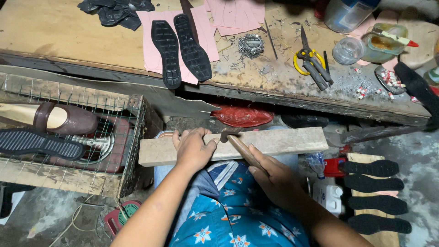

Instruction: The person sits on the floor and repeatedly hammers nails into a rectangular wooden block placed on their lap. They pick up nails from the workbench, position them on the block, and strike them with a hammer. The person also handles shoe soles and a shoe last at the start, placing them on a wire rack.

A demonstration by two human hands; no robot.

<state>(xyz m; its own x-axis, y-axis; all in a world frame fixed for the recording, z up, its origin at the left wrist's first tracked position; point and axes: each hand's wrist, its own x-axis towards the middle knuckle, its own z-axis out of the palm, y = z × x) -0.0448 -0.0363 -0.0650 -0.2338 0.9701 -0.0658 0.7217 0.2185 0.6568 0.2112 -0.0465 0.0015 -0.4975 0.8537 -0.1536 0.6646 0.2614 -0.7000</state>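
Head view, looking down at a person's lap: a pale wooden board [274, 141] lies crosswise in the middle of the frame, resting over the knees. The left hand [193, 148] lies on the board left of centre, fingers curled over its far edge and gripping it. The right hand [273, 176] is closed around the wooden handle of a hammer [235, 141], whose dark metal head sits at the board's upper edge, just beside the left hand's fingertips. Below the hands, a blue shirt [238, 215] with orange flowers fills the lower centre.

Across the top of the frame runs a worn counter [68, 36]. On it, upper centre, two black shoe soles [180, 48] lie side by side on pink sheets [238, 16]. To their right are yellow-handled scissors [306, 57] next to pliers [320, 73], and scattered small nails around a round tin [250, 45]. A black plastic bag [114, 10] sits at the upper left.

At the left of the frame, a wire-mesh crate [68, 137] carries a dark brown shoe [64, 119] and another dark sole [39, 142]. At the lower right, four black soles [375, 196] are stacked in a column on a wooden plank [382, 238]. A red bag [242, 116] lies under the counter's edge.
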